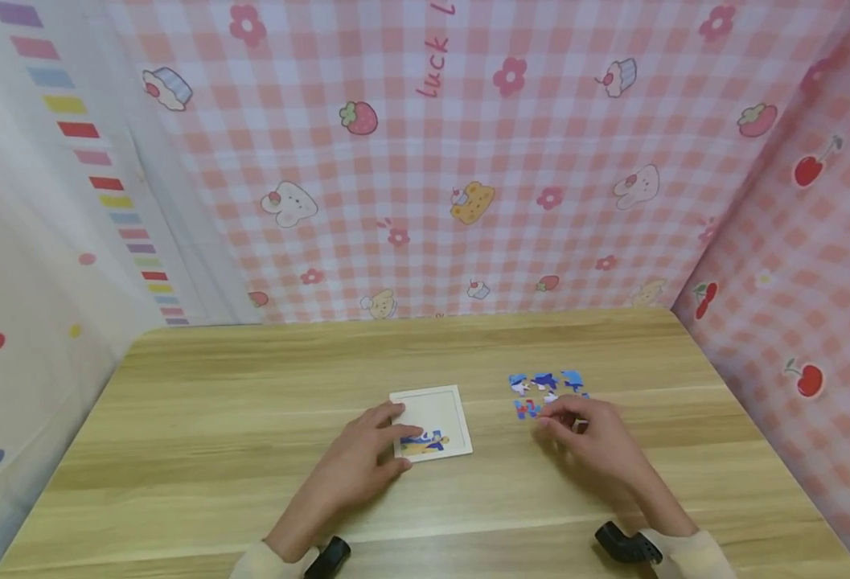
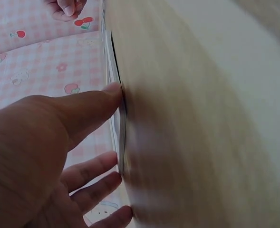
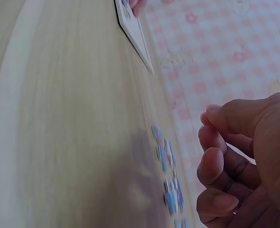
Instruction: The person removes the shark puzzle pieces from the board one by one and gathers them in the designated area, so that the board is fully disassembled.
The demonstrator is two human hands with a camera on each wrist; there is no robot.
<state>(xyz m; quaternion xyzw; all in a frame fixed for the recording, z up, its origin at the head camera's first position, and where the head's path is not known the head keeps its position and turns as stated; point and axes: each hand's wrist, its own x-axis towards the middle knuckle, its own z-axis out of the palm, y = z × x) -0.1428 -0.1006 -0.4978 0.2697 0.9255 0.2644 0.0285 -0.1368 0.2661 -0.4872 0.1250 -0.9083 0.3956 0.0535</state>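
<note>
- On the pale wood-grain table [image 1: 251,418], near its middle, lies a flat white square puzzle tray [image 1: 445,410] with a few blue and yellow pieces already seated along its near edge.
- Just right of it, well apart from the tray, sits a loose cluster of small blue, white and red jigsaw pieces [image 1: 544,386].
- At the tray, the left hand [image 1: 367,458] rests with straight fingers pressed on its left edge and near corner; its grip is released, only steadying. The left wrist view shows the fingertips [image 2: 112,89] against the thin board edge.
- Over the near side of the cluster, the right hand [image 1: 591,430] has its fingers curled together; the right wrist view shows fingers [image 3: 216,161] bent toward the thumb above the pieces, but whether a piece is pinched I cannot tell.
- To my eye the pieces look like thin card: very light, stiff, easily flicked or slid on the smooth top. Best taken by the edges between thumb and fingertip.
- By its look the tray is light too and would skate if nudged, so a flat press suits it.
- Around the table hangs pink checked cloth [image 1: 468,161] printed with strawberries, cupcakes and cherries; a white sheet with coloured stripes [image 1: 55,201] hangs at the left.
</note>
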